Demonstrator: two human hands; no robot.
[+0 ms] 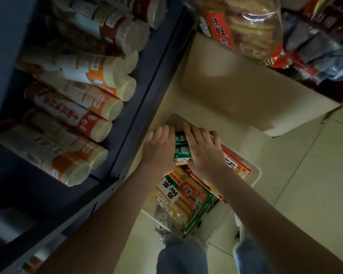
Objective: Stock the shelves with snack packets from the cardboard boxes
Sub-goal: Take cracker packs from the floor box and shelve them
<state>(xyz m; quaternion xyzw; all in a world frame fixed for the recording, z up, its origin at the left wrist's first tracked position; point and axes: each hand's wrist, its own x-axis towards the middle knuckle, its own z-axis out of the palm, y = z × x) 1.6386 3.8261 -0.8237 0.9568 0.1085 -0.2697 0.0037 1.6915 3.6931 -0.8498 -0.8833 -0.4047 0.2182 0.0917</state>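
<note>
Step in hand: the pick, i.e. getting stock out of a box, no shelving yet. Both hands were down in the box (254, 176) on the floor (305, 184), at the box's far end, just beside the shelf (147, 99) front. The left hand (158, 149) and right hand (204, 153) flanked a small stack of green pkts (181, 144), one each side, fingers bent down over the stack's far edge and palms squeezing inward, so the stack was clamped between them. How many pkts were in the clamp couldn't be told. The stack sat low in the box w/ other stock: a yellow-green bag (183, 196) at the near end and a red-edged bag (236, 167) along the right wall. The shelf tier in view was packed w/ cracker rolls (99, 80) lying end-out up to its front edge. A 2nd box (236, 86) w/ mixed bags stood beyond, toward the far right. Judged: task partway, plenty left in both boxes. The next move prob. called for lifting the stack straight up, clear of the box walls, w/ even pressure from both sides so no pkt dropped out of the middle. After that, a swing left to a tier w/ room. The tier in view looked full, so likely another level. Slick wrappers = apt to slide, so the squeeze had to hold through the turn.
</note>
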